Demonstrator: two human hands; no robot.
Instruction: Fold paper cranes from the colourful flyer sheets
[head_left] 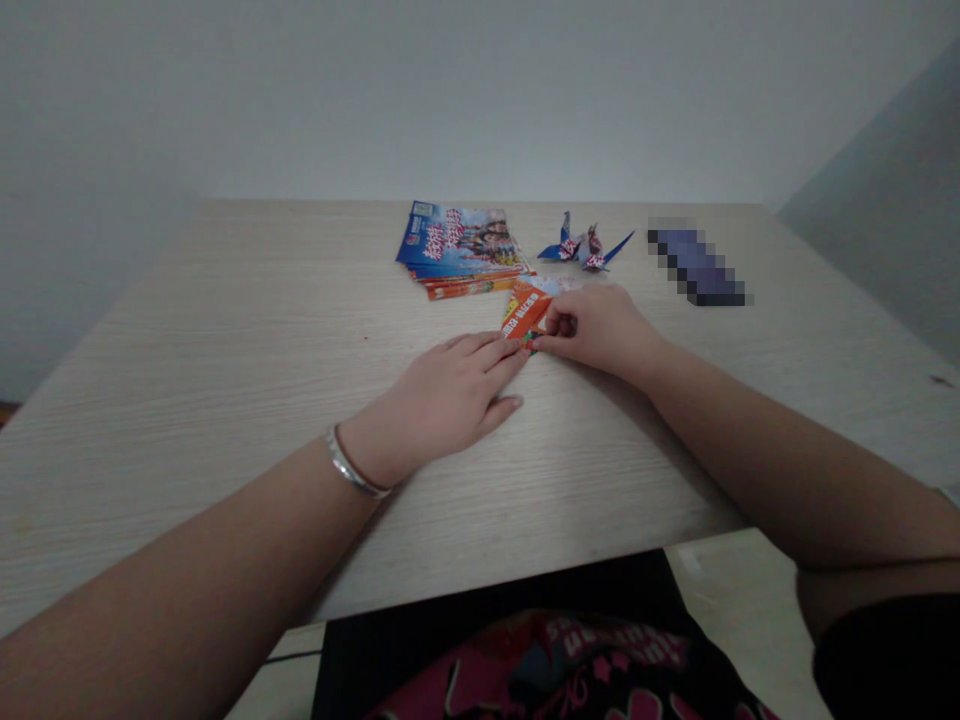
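- Head view, nearest first: dark clothing with a pink print (570, 670) at the bottom edge, both forearms reaching out over the front edge of the worktop (225, 330).
- Silver bangle (352, 470) sits on the left wrist.
- Left hand (450, 390): flat on the wood, palm down, fingers straight and close together. Its fingertips (510, 352) press on the near corner of the orange folded paper (527, 308). Nothing gripped, just pinned.
- Right hand (600, 325): curled, knuckles up, thumb and fingers pinched on the right edge of the same paper. Exact finger contact is hidden under the hand.
- Orange folded paper lies flat on the worktop, about mid-width, between the two hands and touching both. Printed side up, white and green patches showing.
- Just behind it: stack of leaflets (457, 245), fanned slightly, blue cover on top, orange edges sticking out at the near side. Close to the orange paper, whether touching I cannot tell.
- Right of the stack: paper crane (583, 247) in blue with a red-and-white pattern, wings out, standing clear of the hands.
- Further right: dark oblong object (697, 265), pixelated, cannot identify.
- Far edge of the worktop meets a plain pale wall (480, 100).
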